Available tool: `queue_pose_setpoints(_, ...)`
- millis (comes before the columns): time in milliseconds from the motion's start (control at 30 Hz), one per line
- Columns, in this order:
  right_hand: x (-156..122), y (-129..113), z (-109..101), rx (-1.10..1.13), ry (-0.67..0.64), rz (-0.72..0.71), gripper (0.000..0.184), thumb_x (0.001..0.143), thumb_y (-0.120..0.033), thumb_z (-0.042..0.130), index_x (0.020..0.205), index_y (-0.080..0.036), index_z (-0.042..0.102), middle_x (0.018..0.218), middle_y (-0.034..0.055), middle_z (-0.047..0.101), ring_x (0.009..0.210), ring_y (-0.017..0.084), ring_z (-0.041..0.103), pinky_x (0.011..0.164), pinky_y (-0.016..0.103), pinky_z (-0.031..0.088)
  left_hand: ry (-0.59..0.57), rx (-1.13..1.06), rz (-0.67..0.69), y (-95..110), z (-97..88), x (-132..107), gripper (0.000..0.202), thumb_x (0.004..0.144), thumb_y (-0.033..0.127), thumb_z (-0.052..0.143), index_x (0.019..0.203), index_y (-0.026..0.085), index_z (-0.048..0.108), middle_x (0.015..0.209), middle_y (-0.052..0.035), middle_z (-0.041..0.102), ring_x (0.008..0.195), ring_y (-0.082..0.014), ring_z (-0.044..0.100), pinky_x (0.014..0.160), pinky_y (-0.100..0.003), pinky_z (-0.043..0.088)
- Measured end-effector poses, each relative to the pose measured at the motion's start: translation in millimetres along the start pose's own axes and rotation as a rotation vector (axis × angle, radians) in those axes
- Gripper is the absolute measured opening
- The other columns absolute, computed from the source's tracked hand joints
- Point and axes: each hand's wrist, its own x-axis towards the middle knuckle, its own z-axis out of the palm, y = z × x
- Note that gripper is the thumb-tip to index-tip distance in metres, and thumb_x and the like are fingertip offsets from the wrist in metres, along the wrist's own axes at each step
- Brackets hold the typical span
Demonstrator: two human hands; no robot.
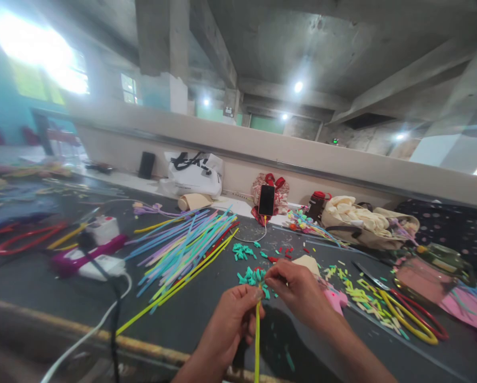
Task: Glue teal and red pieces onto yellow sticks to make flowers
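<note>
My left hand (234, 314) pinches a yellow pipe cleaner (257, 340) between thumb and fingers; the stem hangs down past the table's near edge. Just above and to the right, my right hand (298, 282) is closed in a pinch at the stem's upper end. What sits between the right fingertips is too small to make out. Behind the hands lie small piles of short teal pieces (243, 251) and a few red pieces (288, 250). A pink tool (335, 300) is partly hidden beyond my right wrist.
Left lies a spread of long pastel pipe cleaners (182, 250), beside a power strip (100, 266) with cables. Right are short yellow-green pieces (366, 298), scissors with red and yellow handles (406, 314) and a jar (426, 271). A phone (266, 200) stands at the back near bags (194, 175).
</note>
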Motion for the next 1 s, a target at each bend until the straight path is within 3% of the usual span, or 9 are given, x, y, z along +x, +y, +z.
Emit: queue_pose_setpoints(1000, -2.4, -0.6, 13.1, -0.209, 0.119, -0.089, 0.012, 0.074, -0.016, 0.051, 0.065, -0.018, 0.058, 0.063, -0.0016, 0.058, 0.056, 0.009, 0.052, 0.053, 0.019, 0.032, -0.005, 0.011, 0.028, -3.3, 1.0, -1.4, 0.026, 0.064, 0.037, 0.06, 0.054, 0.015, 0.049, 0.027, 0.0073, 0.045, 0.021, -0.0028, 0.034, 0.024, -0.011, 0.024)
